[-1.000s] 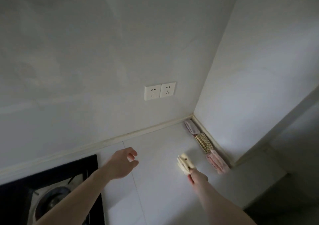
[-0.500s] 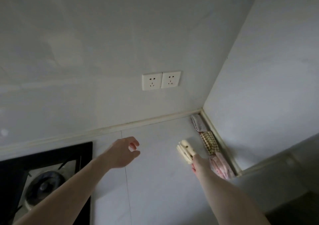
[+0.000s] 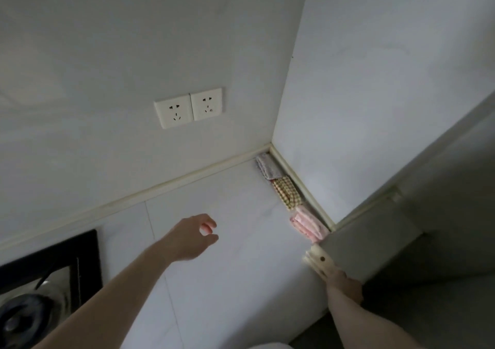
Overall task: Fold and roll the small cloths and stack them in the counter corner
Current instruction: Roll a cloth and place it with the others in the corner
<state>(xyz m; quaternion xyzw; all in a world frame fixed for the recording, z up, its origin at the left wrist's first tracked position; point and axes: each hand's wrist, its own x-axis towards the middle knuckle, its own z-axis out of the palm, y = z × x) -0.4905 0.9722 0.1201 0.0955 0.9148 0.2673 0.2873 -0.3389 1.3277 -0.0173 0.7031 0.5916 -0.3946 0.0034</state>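
Note:
Three folded cloths lie in a row along the right wall: a pale patterned cloth (image 3: 268, 168) in the corner, a yellow checked cloth (image 3: 288, 195) beside it, and a pink cloth (image 3: 308, 224) nearest me. My right hand (image 3: 344, 285) grips a cream rolled cloth (image 3: 320, 263) with a dark dot, held just in front of the pink one, against the wall's end. My left hand (image 3: 191, 237) hovers over the white counter (image 3: 235, 268) with loosely curled fingers, holding nothing.
A black gas hob (image 3: 45, 276) with a burner sits at the lower left. Two wall sockets (image 3: 188, 107) are above the counter. The counter's right edge drops off near my right arm, beside a grey wall end (image 3: 375, 241).
My right hand carried the cream roll from the middle of the counter to the right, down to the near end of the cloth row. The left hand stayed hovering.

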